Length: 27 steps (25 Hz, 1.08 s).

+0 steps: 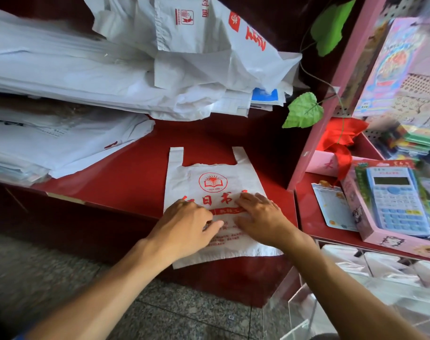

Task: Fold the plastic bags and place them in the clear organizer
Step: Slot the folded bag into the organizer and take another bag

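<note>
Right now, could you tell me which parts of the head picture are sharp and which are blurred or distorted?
Head view: the flat bag and both hands, left and right, are sharp; the floor streaks with blur; the calculator side is soft; wide-angle bending curves the edges.

White bag [210,190] with red print on a red counter [135,177]; calculator [398,200] seemingly pale blue.

Red worktop [135,173], glossy, dark red front panel below. Grey speckled stone floor [62,278]. Pink perforated display rack [331,94] at right, stocked with stationery; boxed blue calculator [398,200] on its red shelf. Green artificial leaves [303,111] on a vine. Red ribbon [341,141].
</note>
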Available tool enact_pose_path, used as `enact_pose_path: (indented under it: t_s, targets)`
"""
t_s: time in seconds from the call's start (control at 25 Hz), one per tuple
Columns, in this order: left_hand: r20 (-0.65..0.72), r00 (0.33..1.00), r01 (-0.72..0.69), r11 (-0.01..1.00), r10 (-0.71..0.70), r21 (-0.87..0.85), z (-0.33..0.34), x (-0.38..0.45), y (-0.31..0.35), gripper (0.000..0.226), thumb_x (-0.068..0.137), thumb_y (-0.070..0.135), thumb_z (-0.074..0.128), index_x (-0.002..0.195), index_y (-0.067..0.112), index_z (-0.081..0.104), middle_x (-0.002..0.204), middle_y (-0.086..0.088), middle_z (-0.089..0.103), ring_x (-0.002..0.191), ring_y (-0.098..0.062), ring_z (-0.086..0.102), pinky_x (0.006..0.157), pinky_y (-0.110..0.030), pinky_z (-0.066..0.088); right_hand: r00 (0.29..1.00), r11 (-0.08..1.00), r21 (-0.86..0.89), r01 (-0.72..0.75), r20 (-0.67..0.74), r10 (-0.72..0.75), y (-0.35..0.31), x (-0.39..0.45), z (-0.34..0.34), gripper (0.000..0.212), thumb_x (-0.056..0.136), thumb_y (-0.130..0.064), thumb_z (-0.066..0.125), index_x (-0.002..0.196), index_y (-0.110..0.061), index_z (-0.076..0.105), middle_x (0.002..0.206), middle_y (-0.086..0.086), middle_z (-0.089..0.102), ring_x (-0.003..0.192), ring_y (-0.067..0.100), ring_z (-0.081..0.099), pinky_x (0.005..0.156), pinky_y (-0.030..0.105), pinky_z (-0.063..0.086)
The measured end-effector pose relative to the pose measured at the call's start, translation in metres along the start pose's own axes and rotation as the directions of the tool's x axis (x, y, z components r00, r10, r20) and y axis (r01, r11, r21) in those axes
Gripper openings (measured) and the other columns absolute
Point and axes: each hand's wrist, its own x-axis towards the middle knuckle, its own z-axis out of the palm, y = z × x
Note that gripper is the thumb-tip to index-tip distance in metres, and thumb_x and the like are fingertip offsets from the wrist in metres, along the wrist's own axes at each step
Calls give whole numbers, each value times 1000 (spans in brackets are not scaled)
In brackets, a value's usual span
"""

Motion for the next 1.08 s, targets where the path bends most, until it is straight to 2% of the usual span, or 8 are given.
enact_pose_path:
  t_s: [0.08,0.16,0.24,0.32,0.48,0.64,0.92,1.08]
  targets:
    - [58,998,32,999,-29,-39,1,0,3,51,96,59,44,65,20,54,61,7,56,57,-7,54,56,-20,36,989,997,-60,39,-139,-47,1,-5,-4,41,92,-34,55,131,-22,57,142,-3,49,133,27,41,110,43,33]
    - [141,987,74,997,-70,-28,7,2,1,55,93,69,36,96,22,65,102,5,69,96,-13,64,83,-27,46,966,994,34,106,-240,-95,-1,-9,-9,23,88,-29,59,104,-19,71,110,-1,67,102,26,62,84,37,49]
    - [292,948,122,992,-125,29,12,1,-5,84,86,80,28,143,21,45,154,2,38,145,-20,30,119,-46,18,979,975,131,181,-121,-166,-3,-13,-10,30,80,-44,64,95,-20,73,98,-7,67,90,16,64,77,31,50]
    - [371,922,86,993,-109,78,14,-1,-8,101,81,84,34,157,21,13,166,2,3,152,-17,-1,122,-50,-1,976,974,72,213,40,-216,-3,-16,-7,60,66,-69,58,110,-29,70,114,-11,60,105,11,55,89,28,45]
    - [111,994,-24,999,20,34,15,-7,-27,60,91,31,62,147,29,41,151,7,45,138,-13,42,113,-29,33,970,962,-130,240,54,-235,0,-16,-4,68,72,-60,72,131,-33,52,140,-12,42,131,13,33,96,32,28]
    - [89,996,-10,991,22,-136,2,-11,-46,20,98,32,50,86,23,62,73,7,65,67,-7,58,61,-26,45,971,956,-169,238,5,-241,2,-11,1,68,78,-60,67,137,-35,43,141,-14,47,129,13,42,99,35,32]
    - [1,963,244,865,-271,-439,-1,-26,-83,15,84,26,77,96,34,78,93,30,70,91,17,61,86,-14,50,981,883,446,145,-180,-70,28,-14,-10,7,86,-17,74,89,-21,79,84,-10,75,80,6,68,78,34,54]
    - [-15,935,295,799,-355,-525,2,-26,-96,11,92,22,67,85,27,74,86,19,74,91,6,67,82,-22,52,986,786,611,98,-165,6,32,-20,-14,24,89,-17,73,68,-9,64,60,4,56,57,12,46,55,35,39]
